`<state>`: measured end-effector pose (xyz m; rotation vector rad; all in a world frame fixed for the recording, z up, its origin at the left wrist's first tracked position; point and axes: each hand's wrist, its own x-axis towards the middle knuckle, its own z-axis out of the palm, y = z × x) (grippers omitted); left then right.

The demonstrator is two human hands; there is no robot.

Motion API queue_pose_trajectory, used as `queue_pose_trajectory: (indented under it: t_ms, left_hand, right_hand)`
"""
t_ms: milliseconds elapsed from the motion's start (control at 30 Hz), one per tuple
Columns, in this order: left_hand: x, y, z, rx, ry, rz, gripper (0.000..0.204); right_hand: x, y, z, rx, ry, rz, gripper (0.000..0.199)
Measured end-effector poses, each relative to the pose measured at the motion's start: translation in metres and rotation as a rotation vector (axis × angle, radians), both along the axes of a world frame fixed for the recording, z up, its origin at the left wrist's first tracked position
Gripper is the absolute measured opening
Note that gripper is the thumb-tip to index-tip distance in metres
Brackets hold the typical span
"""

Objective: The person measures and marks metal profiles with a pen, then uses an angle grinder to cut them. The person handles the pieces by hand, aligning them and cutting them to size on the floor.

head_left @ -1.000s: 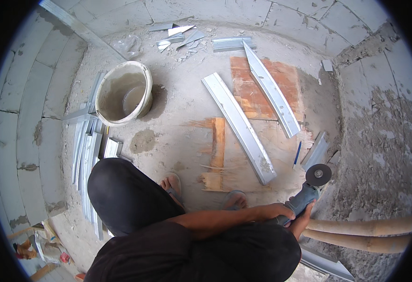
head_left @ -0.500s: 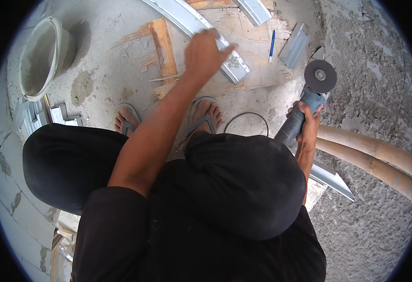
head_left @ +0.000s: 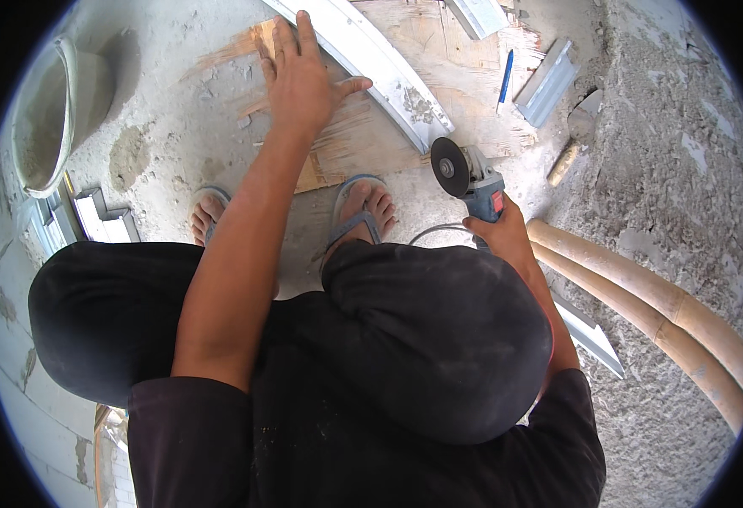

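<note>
Concrete floor (head_left: 176, 135), grinder (head_left: 483, 193) now nearer metal channel (head_left: 377, 59)

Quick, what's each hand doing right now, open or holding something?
Left hand: open and spread, at the edge of the metal channel; pressure can't be told.
Right hand: closed around the grinder.

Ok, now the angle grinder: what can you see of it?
The angle grinder has a blue-grey body with a red patch, a silvery head and a dark disc with a metallic-looking hub. The right hand grips its body, head end pointing forward, disc face toward the left. The disc is beside the near end of a silvery channel; contact can't be told.
</note>
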<state>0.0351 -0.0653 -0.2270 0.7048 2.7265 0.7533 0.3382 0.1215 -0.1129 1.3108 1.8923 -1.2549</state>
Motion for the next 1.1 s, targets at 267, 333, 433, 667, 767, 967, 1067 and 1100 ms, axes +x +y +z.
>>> queue_pose_trajectory:
  t_ms: [267, 333, 433, 667, 767, 967, 1067, 1100]
  left_hand:
    - [0.0, 0.004, 0.014, -0.142, -0.077, 0.003, 0.123]
    - [-0.007, 0.01, 0.038, -0.155, -0.238, -0.014, 0.132]
    - [-0.005, 0.013, 0.042, -0.174, -0.252, 0.012, 0.128]
    - [-0.004, 0.01, 0.039, -0.178, -0.179, -0.029, 0.128]
    - [-0.001, 0.01, 0.045, -0.159, -0.178, -0.024, 0.127]
    - [-0.004, 0.008, 0.037, -0.171, -0.175, -0.037, 0.127]
    - [-0.005, 0.01, 0.037, -0.151, -0.207, -0.025, 0.127]
    - [-0.005, 0.01, 0.036, -0.146, -0.212, -0.019, 0.128]
  right_hand:
    - [-0.006, 0.0, 0.003, 0.001, -0.034, 0.057, 0.053]
    - [-0.009, -0.001, 0.003, 0.021, -0.039, 0.069, 0.053]
    - [-0.01, -0.001, 0.005, 0.034, -0.023, 0.07, 0.052]
    - [-0.002, 0.001, -0.004, 0.032, -0.004, 0.047, 0.052]
    - [-0.005, 0.001, -0.001, 0.046, 0.019, 0.081, 0.052]
    - [-0.001, 0.0, -0.003, 0.039, -0.025, 0.082, 0.05]
    - [0.007, 0.003, -0.01, 0.015, -0.001, 0.071, 0.05]
    - [0.006, 0.002, -0.01, 0.002, 0.017, 0.064, 0.05]
